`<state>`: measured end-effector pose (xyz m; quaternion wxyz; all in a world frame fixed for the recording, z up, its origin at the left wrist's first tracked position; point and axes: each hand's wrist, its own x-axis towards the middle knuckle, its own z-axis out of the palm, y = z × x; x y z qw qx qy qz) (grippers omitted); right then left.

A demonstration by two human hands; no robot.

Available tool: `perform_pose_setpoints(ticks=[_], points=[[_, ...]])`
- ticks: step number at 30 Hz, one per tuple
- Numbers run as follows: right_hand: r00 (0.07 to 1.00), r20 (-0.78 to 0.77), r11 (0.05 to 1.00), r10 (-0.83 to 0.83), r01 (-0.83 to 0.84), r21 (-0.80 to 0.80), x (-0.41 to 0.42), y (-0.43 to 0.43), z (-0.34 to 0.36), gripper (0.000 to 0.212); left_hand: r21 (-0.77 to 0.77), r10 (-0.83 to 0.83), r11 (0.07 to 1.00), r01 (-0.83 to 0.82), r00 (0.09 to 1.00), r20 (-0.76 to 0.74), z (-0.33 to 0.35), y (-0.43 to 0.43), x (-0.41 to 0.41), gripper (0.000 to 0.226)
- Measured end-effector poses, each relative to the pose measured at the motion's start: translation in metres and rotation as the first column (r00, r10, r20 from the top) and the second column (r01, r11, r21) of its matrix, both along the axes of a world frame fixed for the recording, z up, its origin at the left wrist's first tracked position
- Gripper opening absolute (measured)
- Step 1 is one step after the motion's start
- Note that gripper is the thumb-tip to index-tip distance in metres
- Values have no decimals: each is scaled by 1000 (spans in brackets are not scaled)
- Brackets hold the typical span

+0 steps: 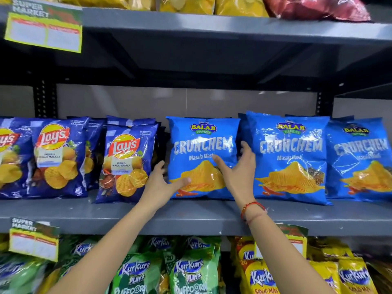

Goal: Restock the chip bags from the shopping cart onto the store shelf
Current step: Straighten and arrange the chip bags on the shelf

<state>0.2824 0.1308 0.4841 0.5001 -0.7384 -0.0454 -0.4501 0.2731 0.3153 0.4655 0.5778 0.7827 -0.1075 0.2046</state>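
A light blue Crunchem chip bag [201, 145] stands upright on the grey middle shelf [191, 217]. My left hand [161, 183] clasps its lower left edge, thumb across the front and fingers behind. My right hand [237, 168] clasps its right edge the same way, thumb on the front and fingers between this bag and the Crunchem bag to its right [290, 158]. A third Crunchem bag [360, 158] stands at the far right. The shopping cart is out of view.
Dark blue Lay's bags [127, 160] fill the shelf to the left, close to the held bag. Green and yellow Kurkure bags [191, 272] crowd the shelf below. Yellow and red bags sit on the top shelf [233, 26]. Price tags [34, 240] hang from the shelf edges.
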Motion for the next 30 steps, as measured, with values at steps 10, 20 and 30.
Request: perform_pose_setpoints(ticks=[10, 20, 30], points=[[918, -117, 900, 379, -395, -183, -29, 90, 17, 65, 9, 234, 967, -254, 905, 356, 15, 103, -45, 61], [713, -484, 708, 507, -665, -238, 0, 140, -4, 113, 252, 48, 968, 9, 975, -218, 0, 166, -20, 136], [753, -417, 712, 510, -641, -287, 14, 163, -8, 115, 343, 196, 921, -183, 981, -3, -4, 172, -10, 98]])
